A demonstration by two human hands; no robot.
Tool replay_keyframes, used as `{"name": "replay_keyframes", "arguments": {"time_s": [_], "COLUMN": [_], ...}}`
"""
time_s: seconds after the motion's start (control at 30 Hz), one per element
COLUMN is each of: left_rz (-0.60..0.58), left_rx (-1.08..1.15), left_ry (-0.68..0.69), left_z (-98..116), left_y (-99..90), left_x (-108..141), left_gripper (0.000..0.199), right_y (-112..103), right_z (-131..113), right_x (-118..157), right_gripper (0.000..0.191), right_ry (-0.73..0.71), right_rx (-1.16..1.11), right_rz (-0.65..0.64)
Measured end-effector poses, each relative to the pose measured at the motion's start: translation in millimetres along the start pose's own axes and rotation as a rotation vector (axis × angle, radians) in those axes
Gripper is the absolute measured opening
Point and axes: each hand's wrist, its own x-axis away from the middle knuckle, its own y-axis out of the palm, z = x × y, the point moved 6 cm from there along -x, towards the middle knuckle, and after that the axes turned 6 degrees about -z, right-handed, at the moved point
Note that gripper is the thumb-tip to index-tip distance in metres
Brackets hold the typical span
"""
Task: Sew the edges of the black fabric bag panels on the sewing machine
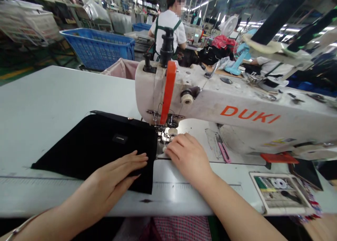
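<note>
Black fabric piece (pixel 97 146) lies flat on the white table (pixel 47 107), lower left of centre in the frame, its right edge reaching the needle area of the sewing machine (pixel 237 111). A small dark label (pixel 120 138) sits near the middle of the cloth; wording too small to read.

Left hand (pixel 118 177): open, palm down, fingers stretched out and pressed flat on the lower right corner of the fabric. Nothing gripped.

Right hand (pixel 186 156): lower centre of the frame, fingers curled downward, fingertips at the fabric edge just beside the presser foot (pixel 168 134). Cannot tell whether they pinch the cloth or only rest against it.

The machine is white, marked "DUKI" in orange, and fills the centre and right of the frame. An orange guard (pixel 167 90) runs down the front of its head, above the presser foot.

On the machine bed, right of the right hand: pink-handled snips (pixel 223 150), lying flat, well apart from the hand. Lower right of the frame: a shallow tray (pixel 281 193) with small parts.

Upper left: blue plastic crate (pixel 97 47) beyond the table. Upper centre: another person (pixel 170 26) in a white shirt, back turned, seated at a separate station.
</note>
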Motion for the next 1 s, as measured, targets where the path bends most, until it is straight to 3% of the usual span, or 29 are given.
{"name": "replay_keyframes", "arguments": {"time_s": [0.07,0.17,0.23,0.33,0.47,0.53,0.67,0.73,0.87,1.0], "left_rz": [0.016,0.040,0.059,0.092,0.136,0.107,-0.079,-0.120,-0.132,-0.185], "left_rx": [0.043,0.059,0.057,0.043,0.014,-0.074,-0.350,-0.404,-0.396,-0.370], "left_ry": [-0.070,-0.092,-0.083,-0.086,-0.105,-0.042,0.286,0.376,0.393,0.325], "left_z": [-4,-2,0,3,2,4,20,25,28,24], "left_y": [-3.0,-6.9,-8.8,-12.6,-20.7,-20.6,-2.7,4.3,9.3,15.3], "left_x": [1,1,0,-3,-4,-3,2,5,6,7], "left_gripper": [0.036,0.034,0.033,0.031,0.031,0.038,0.063,0.068,0.060,0.058], "right_y": [-1,2,6,13,14,12,11,12,14,10], "right_z": [-22,-49,-59,-65,-71,-72,-69,-69,-66,-66], "right_x": [21,52,63,66,60,60,61,60,61,63], "right_gripper": [0.019,0.028,0.031,0.016,0.019,0.020,0.027,0.033,0.035,0.034], "right_ry": [-0.054,-0.003,0.072,0.145,0.014,-0.034,-0.041,-0.045,-0.036,-0.060], "right_rx": [-0.232,-0.438,-0.478,-0.475,-0.397,-0.407,-0.408,-0.392,-0.382,-0.368], "right_rz": [-0.021,0.008,0.110,0.242,0.251,0.233,0.186,0.186,0.184,0.174]}}
